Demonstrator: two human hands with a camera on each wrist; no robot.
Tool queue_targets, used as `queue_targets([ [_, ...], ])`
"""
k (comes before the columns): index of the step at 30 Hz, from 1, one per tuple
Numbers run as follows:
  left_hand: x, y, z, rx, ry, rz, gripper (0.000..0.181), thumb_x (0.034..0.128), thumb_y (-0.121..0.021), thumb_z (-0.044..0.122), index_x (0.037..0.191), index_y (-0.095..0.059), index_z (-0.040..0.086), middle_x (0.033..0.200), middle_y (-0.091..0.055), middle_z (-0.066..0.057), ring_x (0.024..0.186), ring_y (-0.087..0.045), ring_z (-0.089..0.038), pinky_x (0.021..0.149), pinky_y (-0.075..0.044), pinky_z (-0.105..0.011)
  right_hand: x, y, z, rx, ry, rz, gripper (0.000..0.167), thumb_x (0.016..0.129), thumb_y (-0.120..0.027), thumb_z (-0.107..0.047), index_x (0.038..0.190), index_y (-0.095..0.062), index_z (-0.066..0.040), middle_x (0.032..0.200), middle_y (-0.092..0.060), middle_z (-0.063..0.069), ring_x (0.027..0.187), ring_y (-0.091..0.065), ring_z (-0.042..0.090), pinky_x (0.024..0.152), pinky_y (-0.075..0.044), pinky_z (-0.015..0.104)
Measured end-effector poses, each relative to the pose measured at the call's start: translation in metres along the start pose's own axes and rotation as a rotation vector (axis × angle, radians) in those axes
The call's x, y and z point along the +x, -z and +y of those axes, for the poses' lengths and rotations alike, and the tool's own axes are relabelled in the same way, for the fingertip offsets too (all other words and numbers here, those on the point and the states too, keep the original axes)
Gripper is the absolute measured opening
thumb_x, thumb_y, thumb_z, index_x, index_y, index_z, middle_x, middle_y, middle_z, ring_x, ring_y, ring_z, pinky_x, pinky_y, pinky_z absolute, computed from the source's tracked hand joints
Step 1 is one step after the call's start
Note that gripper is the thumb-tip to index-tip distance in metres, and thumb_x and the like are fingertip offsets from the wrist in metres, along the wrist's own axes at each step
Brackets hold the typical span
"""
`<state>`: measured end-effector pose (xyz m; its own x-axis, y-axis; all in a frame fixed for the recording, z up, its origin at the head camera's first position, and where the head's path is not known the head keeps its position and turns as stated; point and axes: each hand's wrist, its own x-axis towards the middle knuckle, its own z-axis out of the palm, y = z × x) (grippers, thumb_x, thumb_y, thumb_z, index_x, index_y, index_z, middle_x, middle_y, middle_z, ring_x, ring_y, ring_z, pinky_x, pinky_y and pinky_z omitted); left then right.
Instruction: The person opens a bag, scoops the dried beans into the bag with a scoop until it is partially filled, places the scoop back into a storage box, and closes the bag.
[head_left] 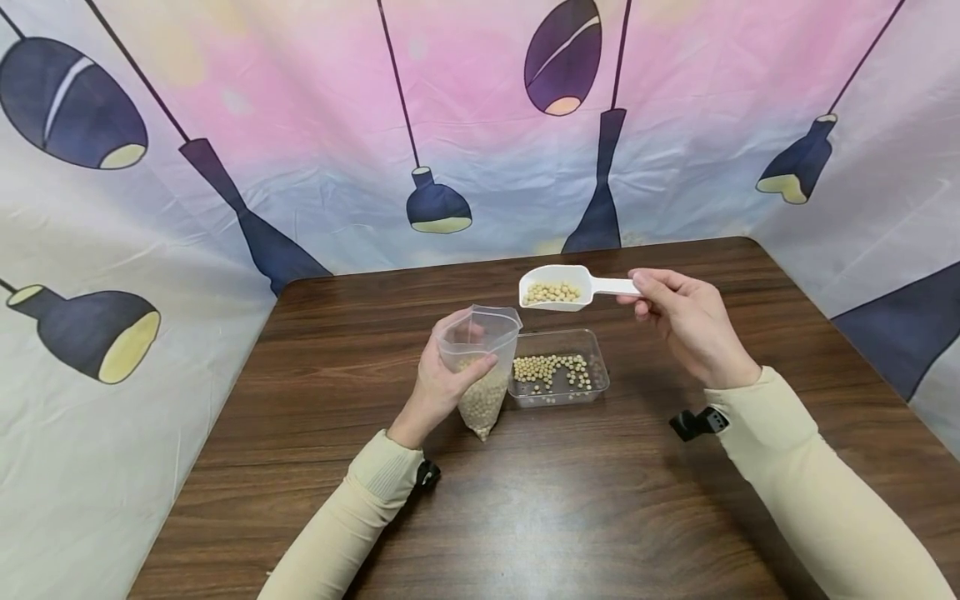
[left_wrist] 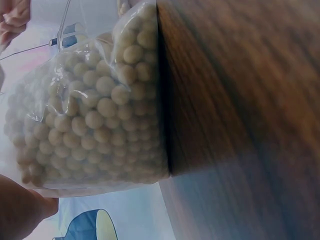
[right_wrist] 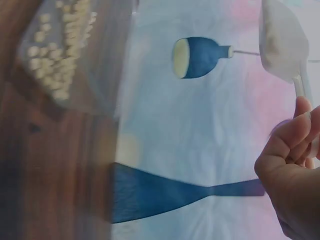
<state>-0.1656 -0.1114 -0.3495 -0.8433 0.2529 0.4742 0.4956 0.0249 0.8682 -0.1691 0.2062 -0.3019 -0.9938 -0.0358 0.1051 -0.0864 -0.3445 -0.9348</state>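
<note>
My left hand (head_left: pixel 441 375) grips a clear plastic bag (head_left: pixel 491 342) around its upper part, fingers behind and thumb in front. The bag's mouth gapes, and pale round beans (left_wrist: pixel 95 115), perhaps soybeans, fill its lower part. With thumb and fingers, my right hand (head_left: pixel 693 325) pinches the handle of a white scoop (head_left: pixel 585 275). Similar beans (head_left: pixel 552 292) lie in the scoop, which is held level above a clear plastic tray (head_left: pixel 597 358), to the right of the bag's mouth. More beans are scattered in the tray, which sits on the table beside the bag.
A dark wood-grain table (head_left: pixel 570 500) carries everything. Behind it and at the sides hangs a cloth backdrop (head_left: pixel 322 108) printed with lamps. Black straps (head_left: pixel 697 423) show at both wrists by the cream sleeves (head_left: pixel 810 467).
</note>
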Motion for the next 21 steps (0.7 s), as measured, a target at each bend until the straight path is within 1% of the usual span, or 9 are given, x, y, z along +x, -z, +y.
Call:
queue_targets([
  [5,0.000,0.000,0.000,0.017,0.005,-0.004,0.066,0.0821,-0.070,-0.007,0.139,-0.038,-0.008,0.117,-0.052,-0.032,0.111,-0.051,-0.043,0.087,-0.047,-0.026,-0.001,-0.018,-0.011,-0.090,0.108,-0.015,0.020,0.093,-0.066,-0.013,0.107,-0.069,-0.001,0.081,-0.073,0.008,0.065,-0.061,0.008,0.061,-0.049,0.019],
  [10,0.000,0.000,0.001,0.025,0.022,-0.004,0.065,0.0830,-0.071,-0.005,0.139,-0.038,-0.006,0.118,-0.052,-0.032,0.112,-0.051,-0.043,0.087,-0.047,-0.027,-0.002,-0.034,-0.016,-0.192,0.179,-0.031,0.017,0.092,-0.068,-0.013,0.104,-0.070,-0.002,0.078,-0.073,0.008,0.063,-0.062,0.008,0.061,-0.051,0.020],
  [12,0.000,0.000,0.001,0.023,0.025,-0.004,0.065,0.0831,-0.071,-0.005,0.139,-0.039,-0.006,0.118,-0.052,-0.032,0.112,-0.051,-0.043,0.086,-0.048,-0.027,-0.002,-0.039,-0.018,-0.263,0.207,-0.025,0.017,0.092,-0.069,-0.014,0.104,-0.071,-0.002,0.077,-0.072,0.008,0.062,-0.062,0.008,0.062,-0.051,0.021],
  [15,0.000,0.000,0.001,0.013,0.027,-0.003,0.065,0.0830,-0.070,-0.006,0.139,-0.039,-0.006,0.119,-0.052,-0.032,0.112,-0.052,-0.041,0.086,-0.049,-0.027,-0.003,-0.047,-0.020,-0.400,0.257,-0.004,0.019,0.091,-0.069,-0.018,0.103,-0.072,-0.003,0.076,-0.072,0.008,0.061,-0.062,0.009,0.062,-0.051,0.021],
  [18,0.000,-0.001,0.001,0.008,0.035,0.002,0.065,0.0828,-0.070,-0.007,0.139,-0.038,-0.007,0.118,-0.052,-0.030,0.110,-0.052,-0.035,0.087,-0.048,-0.026,-0.004,-0.053,-0.023,-0.517,0.312,0.011,0.020,0.092,-0.069,-0.019,0.103,-0.072,-0.004,0.075,-0.070,0.006,0.062,-0.063,0.011,0.063,-0.050,0.021],
  [21,0.000,-0.001,0.002,0.010,0.048,0.008,0.066,0.0826,-0.070,-0.007,0.140,-0.038,-0.007,0.119,-0.052,-0.026,0.109,-0.052,-0.029,0.086,-0.049,-0.026,-0.005,-0.057,-0.025,-0.578,0.357,0.017,0.019,0.092,-0.068,-0.018,0.103,-0.072,-0.003,0.074,-0.069,0.004,0.062,-0.063,0.012,0.061,-0.050,0.021],
])
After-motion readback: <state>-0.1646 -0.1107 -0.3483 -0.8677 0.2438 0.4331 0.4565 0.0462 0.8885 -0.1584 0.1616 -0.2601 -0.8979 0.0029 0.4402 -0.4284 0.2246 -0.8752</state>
